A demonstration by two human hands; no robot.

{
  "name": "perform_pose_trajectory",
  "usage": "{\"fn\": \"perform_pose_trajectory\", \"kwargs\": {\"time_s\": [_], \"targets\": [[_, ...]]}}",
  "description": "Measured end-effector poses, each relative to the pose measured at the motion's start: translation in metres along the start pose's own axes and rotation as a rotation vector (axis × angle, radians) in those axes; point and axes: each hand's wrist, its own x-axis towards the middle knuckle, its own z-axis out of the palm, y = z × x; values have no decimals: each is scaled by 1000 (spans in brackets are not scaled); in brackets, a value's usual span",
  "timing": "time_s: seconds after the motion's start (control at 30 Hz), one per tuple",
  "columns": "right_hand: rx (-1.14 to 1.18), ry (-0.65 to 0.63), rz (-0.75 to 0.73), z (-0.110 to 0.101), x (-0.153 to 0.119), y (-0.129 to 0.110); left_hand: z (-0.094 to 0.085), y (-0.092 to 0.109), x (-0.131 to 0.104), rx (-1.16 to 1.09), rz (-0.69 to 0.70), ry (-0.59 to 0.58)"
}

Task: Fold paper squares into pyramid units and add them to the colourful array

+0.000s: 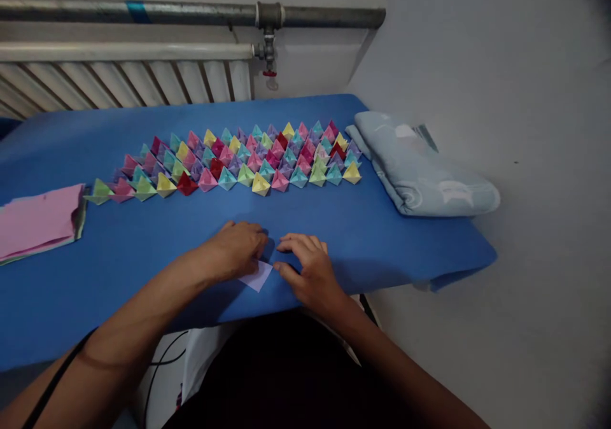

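A small pale lilac sheet of paper (pixel 258 277) lies on the blue cloth near the table's front edge, partly covered by my left hand. My left hand (pixel 238 247) is curled down over its upper left part, fingers together and pressing on it; the fingertips are mostly hidden. Just to the right is my right hand (pixel 310 267), its thumb and fingers bent but apart, with nothing between them. The right thumb comes close to the paper's right corner; whether it touches is unclear. Behind both hands stand rows of folded paper boats (pixel 260 184) in many colours.
A stack of coloured paper (pixel 41 219), pink on top, lies at the left. At the right end sits a folded light blue-grey blanket (pixel 429 168). A white radiator (pixel 181 82) and metal pipe (pixel 200 14) run along the wall behind the blue-covered table (pixel 143 238).
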Motion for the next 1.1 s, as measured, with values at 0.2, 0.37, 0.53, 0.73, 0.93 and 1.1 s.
{"fn": "perform_pose_trajectory", "kwargs": {"time_s": [0.2,0.37,0.53,0.73,0.93,1.1], "targets": [[278,69,26,-6,-5,1,2,-12,-22,-695,-279,-5],[697,-7,316,-7,-6,-11,14,-3,-42,-1292,-422,329],[889,-82,365,3,1,-27,36,23,-40,-1480,-453,593],[636,-28,198,6,0,-26,40,25,-44,-1318,-348,556],[80,72,-321,-3,-4,-12,25,15,-55,-486,26,612],[-205,96,-484,-6,-6,-2,45,17,-49,49,131,803]]}}
